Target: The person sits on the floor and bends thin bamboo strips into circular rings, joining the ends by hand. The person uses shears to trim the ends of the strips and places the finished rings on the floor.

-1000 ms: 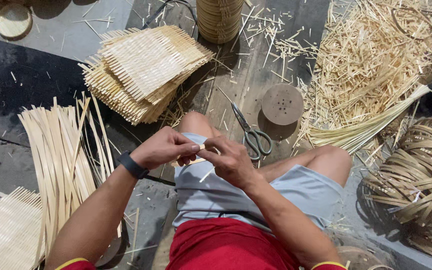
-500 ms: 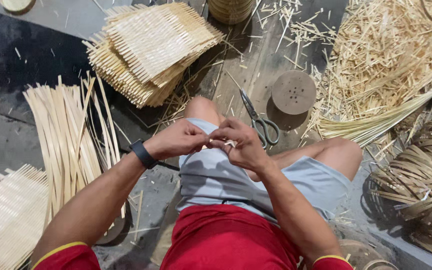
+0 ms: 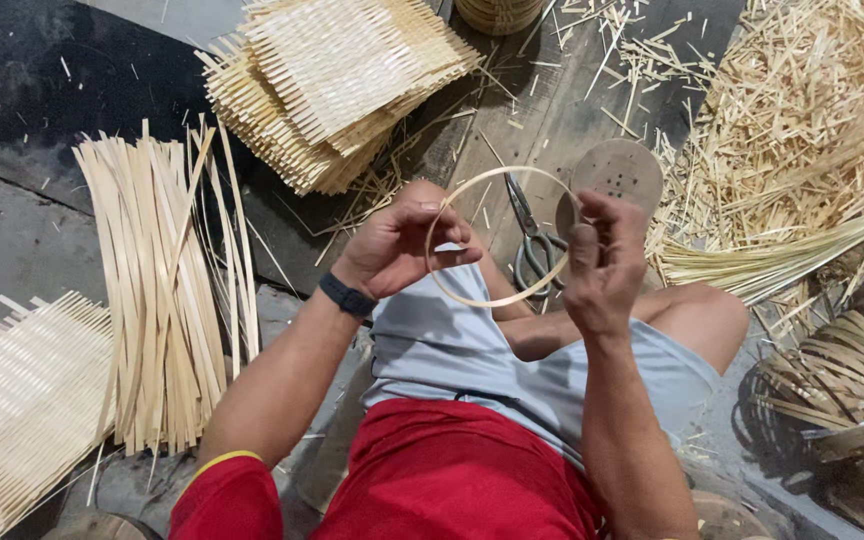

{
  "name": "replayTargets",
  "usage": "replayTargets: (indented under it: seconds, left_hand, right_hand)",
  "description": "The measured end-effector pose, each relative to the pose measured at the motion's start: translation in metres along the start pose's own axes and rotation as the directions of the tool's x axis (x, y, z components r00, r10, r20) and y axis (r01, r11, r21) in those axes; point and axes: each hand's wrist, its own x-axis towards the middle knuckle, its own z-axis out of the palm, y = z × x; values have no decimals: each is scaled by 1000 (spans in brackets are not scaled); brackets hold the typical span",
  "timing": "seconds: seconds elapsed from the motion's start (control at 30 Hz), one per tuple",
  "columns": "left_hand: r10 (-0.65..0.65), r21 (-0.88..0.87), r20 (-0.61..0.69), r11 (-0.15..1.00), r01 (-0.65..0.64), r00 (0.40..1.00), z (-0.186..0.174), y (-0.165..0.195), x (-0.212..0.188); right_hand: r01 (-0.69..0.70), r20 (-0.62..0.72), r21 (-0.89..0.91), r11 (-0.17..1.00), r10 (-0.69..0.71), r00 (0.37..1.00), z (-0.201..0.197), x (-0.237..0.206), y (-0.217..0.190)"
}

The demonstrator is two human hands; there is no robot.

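Both hands pinch a thin bamboo hoop [image 3: 500,236], left hand [image 3: 399,247] and right hand [image 3: 604,262] on opposite sides, so the ring keeps its shape. Scissors [image 3: 535,240] lie within reach on the floor.

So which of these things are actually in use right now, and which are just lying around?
In use: thin bamboo hoop, held by left hand and right hand.

Lying about: scissors, round wooden disc, woven mats, loose strips, coiled strips.
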Motion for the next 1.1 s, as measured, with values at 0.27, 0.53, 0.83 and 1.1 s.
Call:
replayTargets:
  seconds: [0.27,0.53,0.83,1.1]
  left_hand:
    - [30,-43,-21,999,-31,999,-11,-15,10]
    - [-3,31,-23,1000,3,1000,-9,-21,9]
    - [9,204,-33,979,-2,999,3,-23,4]
    - [263,839,1,525,-144,965,29,-40,-3]
  right_hand:
    - [-65,-28,22,998,65,997,-4,-1,18]
    - [-176,-26,124,977,180,983,-8,-1,35]
    - [-145,-53,-20,989,144,988,-7,6,17]
    - [302,184,-290,908,-257,949,-9,15,-43]
